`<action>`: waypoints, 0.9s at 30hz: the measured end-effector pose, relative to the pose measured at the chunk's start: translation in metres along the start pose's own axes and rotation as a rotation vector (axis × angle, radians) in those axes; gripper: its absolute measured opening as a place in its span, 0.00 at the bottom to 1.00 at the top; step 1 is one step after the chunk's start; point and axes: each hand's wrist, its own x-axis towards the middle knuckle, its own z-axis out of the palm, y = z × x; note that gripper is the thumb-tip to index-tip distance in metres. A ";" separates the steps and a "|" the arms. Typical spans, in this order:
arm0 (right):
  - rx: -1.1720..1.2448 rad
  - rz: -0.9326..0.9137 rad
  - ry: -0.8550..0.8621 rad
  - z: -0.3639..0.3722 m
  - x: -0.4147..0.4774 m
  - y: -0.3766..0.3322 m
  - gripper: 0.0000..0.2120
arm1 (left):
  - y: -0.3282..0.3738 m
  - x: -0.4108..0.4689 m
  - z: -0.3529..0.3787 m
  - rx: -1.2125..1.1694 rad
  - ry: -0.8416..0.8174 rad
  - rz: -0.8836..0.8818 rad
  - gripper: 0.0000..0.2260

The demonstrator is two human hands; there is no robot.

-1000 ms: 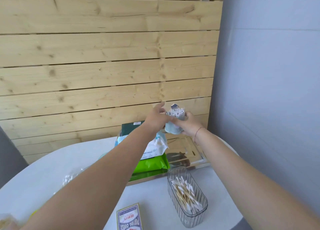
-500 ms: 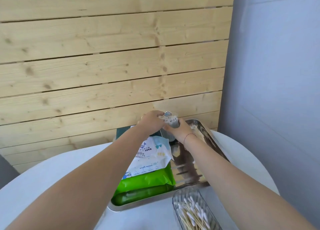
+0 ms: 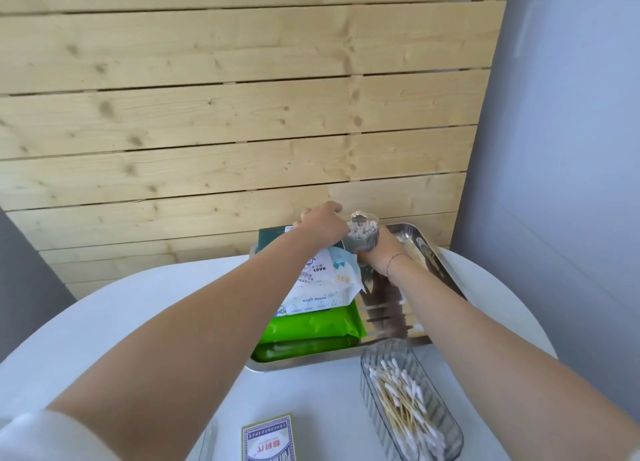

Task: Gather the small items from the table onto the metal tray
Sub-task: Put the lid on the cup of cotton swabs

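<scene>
A metal tray (image 3: 434,263) lies at the far side of the white round table (image 3: 114,318). On it rest a green pack (image 3: 311,329), a white baby-wipes pack (image 3: 322,284) and a dark green box (image 3: 273,235). My right hand (image 3: 377,252) grips a small clear jar of cotton swabs (image 3: 362,233) upright over the tray's far part. My left hand (image 3: 322,226) touches the jar's left side at the rim, fingers curled. Whether the jar stands on the tray is hidden by the hands.
A clear ribbed oblong box of cotton swabs (image 3: 408,405) stands on the table in front of the tray. A pack of playing cards (image 3: 268,438) lies at the near edge. A wooden slat wall (image 3: 242,114) rises right behind the tray.
Both hands have lowered the swab jar from above the tray toward its far part. My view has tilted downward, showing more of the table.
</scene>
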 end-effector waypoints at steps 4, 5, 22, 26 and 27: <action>-0.048 0.005 0.040 0.003 -0.005 0.001 0.22 | -0.006 -0.019 -0.012 -0.034 0.025 0.008 0.24; -0.054 0.024 0.043 0.002 -0.009 0.000 0.24 | -0.008 -0.023 -0.013 -0.035 0.029 0.012 0.24; -0.319 -0.407 0.050 -0.039 -0.203 -0.062 0.30 | -0.059 -0.170 -0.065 -0.208 0.106 0.236 0.18; -0.387 -0.511 -0.055 -0.014 -0.254 -0.053 0.30 | -0.087 -0.213 -0.050 -0.214 0.108 0.178 0.19; -0.394 -0.512 -0.114 -0.003 -0.266 -0.048 0.31 | -0.096 -0.225 -0.043 -0.211 0.095 0.156 0.19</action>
